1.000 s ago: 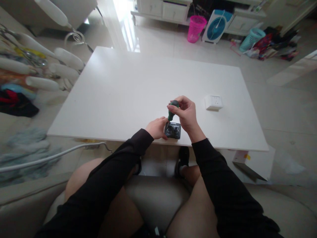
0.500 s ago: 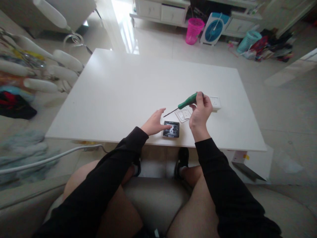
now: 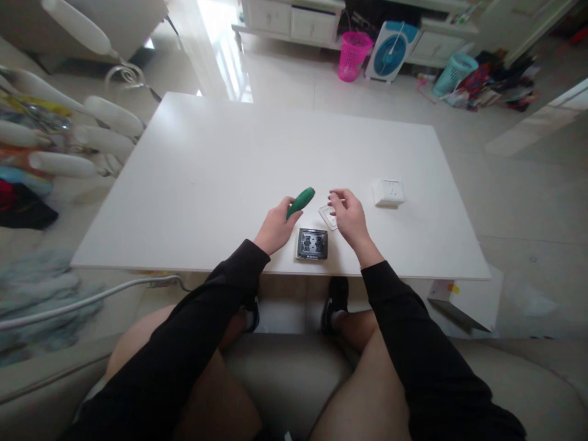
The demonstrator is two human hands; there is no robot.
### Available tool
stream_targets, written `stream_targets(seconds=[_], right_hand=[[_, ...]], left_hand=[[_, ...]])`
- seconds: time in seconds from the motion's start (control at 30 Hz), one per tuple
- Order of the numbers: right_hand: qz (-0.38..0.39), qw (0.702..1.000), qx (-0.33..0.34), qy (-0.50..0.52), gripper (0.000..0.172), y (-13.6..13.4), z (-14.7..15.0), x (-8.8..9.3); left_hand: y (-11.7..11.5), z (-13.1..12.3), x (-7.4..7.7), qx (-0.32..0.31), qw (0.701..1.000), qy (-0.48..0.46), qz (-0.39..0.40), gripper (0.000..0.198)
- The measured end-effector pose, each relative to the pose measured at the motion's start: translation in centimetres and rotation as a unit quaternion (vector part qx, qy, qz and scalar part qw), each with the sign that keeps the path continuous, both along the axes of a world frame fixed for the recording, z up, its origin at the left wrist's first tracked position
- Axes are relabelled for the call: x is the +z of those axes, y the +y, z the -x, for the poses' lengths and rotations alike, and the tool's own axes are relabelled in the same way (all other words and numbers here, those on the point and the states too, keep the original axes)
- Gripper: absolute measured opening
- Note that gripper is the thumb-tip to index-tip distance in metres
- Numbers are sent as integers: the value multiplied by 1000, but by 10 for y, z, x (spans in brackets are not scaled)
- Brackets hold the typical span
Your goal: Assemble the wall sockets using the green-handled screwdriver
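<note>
Screwdriver point(image 3: 301, 202), green handle, sits in the left hand point(image 3: 274, 229), fingers curled round its lower end, handle tip pointing up and away; shaft not visible. Going big to small, all placed vs the dark socket module point(image 3: 313, 244): white table point(image 3: 220, 171) carries everything, w/ the module lying flat near its front edge, roughly mid-width. Beyond the table, far behind the module, a white-and-blue fan point(image 3: 388, 54) stands on the floor, pink basket point(image 3: 352, 55) just left of it, teal basket point(image 3: 454, 72) further right. Left hand is touching or just beside the module's left edge, can't tell which, and the screwdriver rises above and left of the module. Right hand point(image 3: 350, 219) hovers just right of and behind the module, thumb and forefinger pinched together on sth thin and pale, too small to identify; other fingers loosely bent. White wall socket point(image 3: 388, 192) rests on the table well to the right of and behind the module, apart from both hands. White faceplate piece point(image 3: 326, 214) lies flat just behind the module's right corner, partly under the right hand's fingers. Both arms in black sleeves.
</note>
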State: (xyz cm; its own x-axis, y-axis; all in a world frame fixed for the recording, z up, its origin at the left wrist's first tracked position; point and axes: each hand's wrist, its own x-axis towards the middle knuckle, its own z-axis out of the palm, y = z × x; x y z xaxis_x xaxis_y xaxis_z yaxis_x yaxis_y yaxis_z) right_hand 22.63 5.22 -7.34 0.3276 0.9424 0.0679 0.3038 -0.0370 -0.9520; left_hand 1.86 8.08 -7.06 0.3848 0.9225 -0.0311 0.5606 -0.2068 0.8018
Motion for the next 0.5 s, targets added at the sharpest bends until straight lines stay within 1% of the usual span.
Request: stream_targets(seconds=[0.07, 0.1, 0.17, 0.23, 0.3, 0.37, 0.43, 0.5], right_hand=[[58, 991, -16, -123, 20, -3, -16, -5], [96, 979, -15, -179, 19, -5, -22, -7], [166, 947, 9, -275, 25, -10, -30, -13], [219, 911, 40, -346, 34, -15, -31, -17], [257, 881, 72, -391, 41, -18, -29, -21], [279, 862, 94, -413, 44, -20, -26, -24], [286, 854, 108, -421, 44, -19, -23, -26], [288, 852, 113, -423, 44, -19, -21, -27]], left_hand=[[3, 10, -6, 30, 997, 70, 4, 22], [4, 15, -10, 43, 994, 105, 4, 23], [5, 24, -15, 58, 983, 176, 6, 27], [3, 29, -17, 49, 968, 246, 5, 30], [0, 31, -16, 27, 950, 311, -5, 30], [-2, 31, -14, 10, 934, 356, -16, 30], [-3, 29, -12, -4, 926, 376, -14, 30], [-3, 29, -13, -18, 925, 380, -6, 30]])
